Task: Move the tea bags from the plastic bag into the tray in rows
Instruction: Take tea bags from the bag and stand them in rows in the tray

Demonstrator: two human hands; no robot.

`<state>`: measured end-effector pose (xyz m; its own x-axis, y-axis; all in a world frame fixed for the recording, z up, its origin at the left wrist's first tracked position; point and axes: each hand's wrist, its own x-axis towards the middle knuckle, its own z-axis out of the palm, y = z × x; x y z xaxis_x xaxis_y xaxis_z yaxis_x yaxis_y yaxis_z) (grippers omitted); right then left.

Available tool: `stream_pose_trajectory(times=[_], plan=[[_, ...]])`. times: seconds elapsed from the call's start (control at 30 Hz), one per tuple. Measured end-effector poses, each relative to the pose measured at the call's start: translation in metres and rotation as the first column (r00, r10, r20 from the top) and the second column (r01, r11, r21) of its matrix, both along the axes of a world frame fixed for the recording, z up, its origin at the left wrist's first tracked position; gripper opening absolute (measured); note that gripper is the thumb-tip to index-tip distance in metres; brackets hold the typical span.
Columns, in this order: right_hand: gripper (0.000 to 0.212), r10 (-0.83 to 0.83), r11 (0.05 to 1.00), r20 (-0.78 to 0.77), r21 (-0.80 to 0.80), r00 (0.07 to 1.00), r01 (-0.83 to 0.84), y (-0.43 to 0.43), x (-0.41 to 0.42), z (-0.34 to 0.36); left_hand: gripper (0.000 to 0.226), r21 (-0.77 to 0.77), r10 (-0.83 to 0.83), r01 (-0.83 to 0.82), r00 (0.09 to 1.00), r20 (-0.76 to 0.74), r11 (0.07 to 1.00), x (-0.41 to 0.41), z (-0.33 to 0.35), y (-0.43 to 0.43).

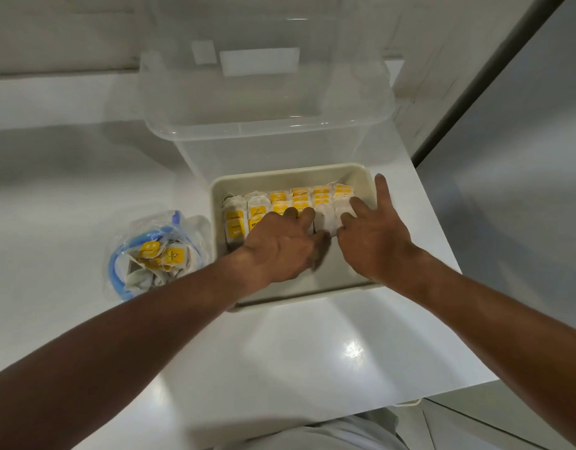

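Across white counter [312, 336]: clear container [267, 102] behind cream tray [361, 177]; plastic bag [195, 232] just left, tea bags [156, 253] inside. Over tray, left hand [280, 248] bent-fingered, grip unclear; right hand [374, 235] spread, pressing on rows [299, 196].

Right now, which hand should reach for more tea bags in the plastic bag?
Probably the left hand: the plastic bag lies left of the tray, on its side. The right hand is at the tray's right end and would have to cross.
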<state>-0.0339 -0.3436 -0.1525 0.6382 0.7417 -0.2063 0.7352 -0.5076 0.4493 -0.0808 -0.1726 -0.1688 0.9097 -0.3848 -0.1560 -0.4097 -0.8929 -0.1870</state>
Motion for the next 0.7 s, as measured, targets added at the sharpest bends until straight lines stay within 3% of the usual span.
stream_pose_trajectory(times=[0.1, 0.23, 0.4, 0.53, 0.6, 0.7], plan=[[0.032, 0.026, 0.999, 0.071, 0.018, 0.997, -0.027, -0.005, 0.002, 0.001, 0.053, 0.021, -0.091, 0.09, 0.994, 0.055, 0.996, 0.001, -0.002, 0.006], [0.014, 0.033, 0.999, 0.063, 0.002, 0.997, -0.034, -0.001, 0.001, -0.002, 0.066, 0.098, -0.135, 0.131, 0.99, 0.038, 0.986, 0.004, -0.007, 0.009], [0.034, -0.02, 0.998, 0.035, 0.063, 0.999, 0.018, -0.007, 0.004, -0.011, 0.076, 0.143, -0.145, 0.138, 0.989, 0.036, 0.98, -0.003, -0.012, 0.012], [0.032, -0.018, 0.995, 0.017, 0.096, 1.0, 0.016, -0.006, 0.002, 0.0, 0.071, 0.048, -0.097, 0.095, 0.995, 0.032, 0.994, -0.008, -0.003, 0.015], [0.043, -0.035, 0.986, 0.003, 0.163, 0.999, 0.034, -0.003, 0.001, 0.004, 0.071, -0.023, -0.044, 0.045, 0.998, 0.048, 0.999, -0.012, 0.004, 0.019], [0.051, -0.039, 0.924, -0.066, 0.378, 0.997, 0.061, 0.004, -0.005, 0.01, 0.065, -0.086, -0.032, 0.041, 0.994, 0.107, 0.995, -0.018, 0.01, 0.031]])
